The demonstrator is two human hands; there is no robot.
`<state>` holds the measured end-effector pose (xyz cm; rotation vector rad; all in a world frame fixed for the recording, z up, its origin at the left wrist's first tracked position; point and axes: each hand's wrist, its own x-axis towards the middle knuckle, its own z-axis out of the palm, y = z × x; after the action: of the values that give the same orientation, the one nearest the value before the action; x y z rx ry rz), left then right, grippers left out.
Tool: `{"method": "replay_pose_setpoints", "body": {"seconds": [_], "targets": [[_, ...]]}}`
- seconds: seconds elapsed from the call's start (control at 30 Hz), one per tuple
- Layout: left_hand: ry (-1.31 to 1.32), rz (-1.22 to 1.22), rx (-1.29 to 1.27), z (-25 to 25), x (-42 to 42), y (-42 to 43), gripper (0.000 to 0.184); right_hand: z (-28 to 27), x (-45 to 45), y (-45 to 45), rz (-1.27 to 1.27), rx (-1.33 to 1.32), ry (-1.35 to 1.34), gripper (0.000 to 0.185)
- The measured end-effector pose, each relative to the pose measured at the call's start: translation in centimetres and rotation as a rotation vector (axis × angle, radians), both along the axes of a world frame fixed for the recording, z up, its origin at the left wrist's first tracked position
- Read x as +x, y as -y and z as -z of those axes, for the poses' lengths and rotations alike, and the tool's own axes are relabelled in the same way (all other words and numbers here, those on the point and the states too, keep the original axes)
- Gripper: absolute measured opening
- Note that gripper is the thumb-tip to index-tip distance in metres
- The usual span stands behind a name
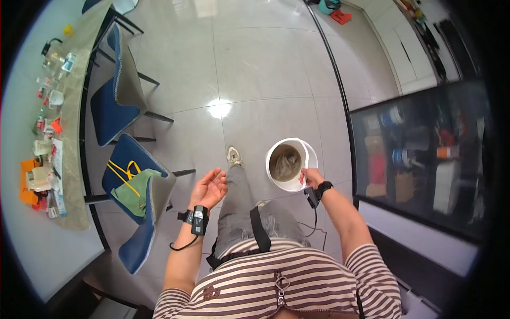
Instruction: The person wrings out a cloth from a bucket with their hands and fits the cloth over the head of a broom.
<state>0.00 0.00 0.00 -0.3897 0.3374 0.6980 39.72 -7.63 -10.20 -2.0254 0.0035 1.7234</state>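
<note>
The single view looks from head height, forward and steeply down, its wide lens bending straight lines and leaving the corners black. The striped shirt [239, 279] is closest, at bottom centre; the left hand [210, 190] and right hand [313, 177] sit farther off, near mid-frame; tiled floor [265, 64] recedes to the top edge.

- You have two hands [209, 190]
- You wear two wrist devices [199, 220]
- You wear two shoes [234, 156]
- You face one bucket [290, 185]
- At least three chairs [111, 109]
- One green bag [135, 191]
</note>
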Motion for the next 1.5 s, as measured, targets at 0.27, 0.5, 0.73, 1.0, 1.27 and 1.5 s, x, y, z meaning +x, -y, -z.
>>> {"method": "replay_pose_setpoints", "body": {"seconds": [0.27, 0.5, 0.73, 1.0, 1.27, 1.5], "targets": [[-0.218, 0.138, -0.131, 6.3, 5.1, -12.4, 0.025, 8.0, -1.1, -8.9, 0.153, -0.038, -0.003, 0.008], [-0.272, 0.118, -0.309, 17.2, 11.0, -12.1, 0.026, 15.1, 1.4, -11.4, -0.042, 0.007, -0.035, 0.015], [-0.230, 0.038, -0.379, 26.1, 18.6, -8.0, 0.026, 19.0, 5.4, -13.2, -0.279, 0.060, -0.123, 0.017], [-0.534, 0.222, -0.285, 32.0, 26.0, -7.1, 0.042, 23.8, 13.8, -13.5, -0.641, 0.381, 0.706, 0.008], [-0.585, 0.247, -0.288, 37.4, 26.7, -6.4, 0.045, 31.8, 6.5, -17.5, -1.266, 0.462, 0.474, 0.036], [-0.487, 0.255, -0.445, 37.8, 26.5, -7.7, 0.038, 45.8, 5.3, -17.5, -1.424, 0.271, 0.631, 0.055]]}}
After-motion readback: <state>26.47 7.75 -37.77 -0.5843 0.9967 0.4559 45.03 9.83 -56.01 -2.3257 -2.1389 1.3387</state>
